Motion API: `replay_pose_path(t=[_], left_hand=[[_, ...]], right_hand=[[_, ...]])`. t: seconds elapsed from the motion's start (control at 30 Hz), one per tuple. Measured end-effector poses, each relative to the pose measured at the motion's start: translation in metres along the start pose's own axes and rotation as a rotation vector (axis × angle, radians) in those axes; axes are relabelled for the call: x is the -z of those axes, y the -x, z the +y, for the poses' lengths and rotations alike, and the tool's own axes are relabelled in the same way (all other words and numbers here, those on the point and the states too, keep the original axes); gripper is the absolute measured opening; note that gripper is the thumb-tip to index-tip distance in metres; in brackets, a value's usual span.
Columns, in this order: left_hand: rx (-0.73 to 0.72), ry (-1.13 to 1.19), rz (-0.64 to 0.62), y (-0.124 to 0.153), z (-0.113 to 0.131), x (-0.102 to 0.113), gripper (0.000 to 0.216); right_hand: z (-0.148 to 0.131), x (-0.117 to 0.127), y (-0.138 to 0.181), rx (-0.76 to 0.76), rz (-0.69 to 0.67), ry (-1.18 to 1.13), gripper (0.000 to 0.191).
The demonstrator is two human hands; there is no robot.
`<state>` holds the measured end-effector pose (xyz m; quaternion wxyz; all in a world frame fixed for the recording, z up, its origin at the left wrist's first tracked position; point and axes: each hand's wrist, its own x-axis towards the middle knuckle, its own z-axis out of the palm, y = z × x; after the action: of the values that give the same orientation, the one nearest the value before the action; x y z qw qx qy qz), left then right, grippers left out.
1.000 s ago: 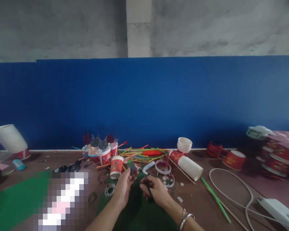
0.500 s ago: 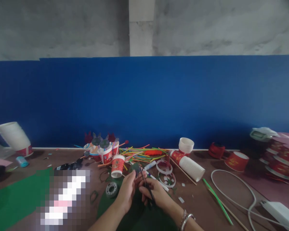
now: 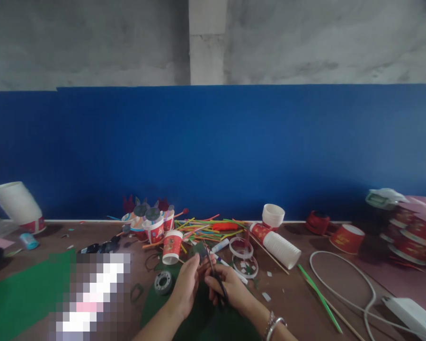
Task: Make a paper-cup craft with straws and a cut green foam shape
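Observation:
My left hand pinches a small dark green piece, which looks like paper or thin sheet; its lower part is hidden by the fingers. Black-handled scissors are gripped in my right hand, the fingers through or around the handles. Their blades point up and away from me, right beside the green piece; whether they touch it I cannot make out. Below both hands lies a larger dark green sheet. A roll of tape sits to the left of my left wrist.
Beyond the hands lie a red paper cup, decorated cups and a pile of coloured sticks. Clear tape rings, stacked white cups and a white cable are to the right. A green sheet lies left.
The view has shifted very slightly. Both hands keep nearly the same place, with the scissors still beside the small green piece.

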<state>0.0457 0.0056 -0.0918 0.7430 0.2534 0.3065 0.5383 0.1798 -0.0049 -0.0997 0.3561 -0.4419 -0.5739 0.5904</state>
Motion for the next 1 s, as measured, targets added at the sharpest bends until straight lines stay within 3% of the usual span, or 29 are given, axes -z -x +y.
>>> replay_pose_path(t=[0.4, 0.67, 1.0], left_hand=[[-0.015, -0.033, 0.016, 0.001, 0.003, -0.002, 0.028], [-0.190, -0.304, 0.093, -0.002, 0.004, 0.005, 0.034], [-0.274, -0.525, 0.093, -0.005, 0.010, 0.007, 0.034]], right_hand=[[-0.008, -0.002, 0.003, 0.051, 0.061, 0.093, 0.035], [-0.012, -0.004, 0.005, 0.049, 0.077, 0.093, 0.036], [-0.010, -0.004, 0.005, -0.019, 0.067, 0.088, 0.035]])
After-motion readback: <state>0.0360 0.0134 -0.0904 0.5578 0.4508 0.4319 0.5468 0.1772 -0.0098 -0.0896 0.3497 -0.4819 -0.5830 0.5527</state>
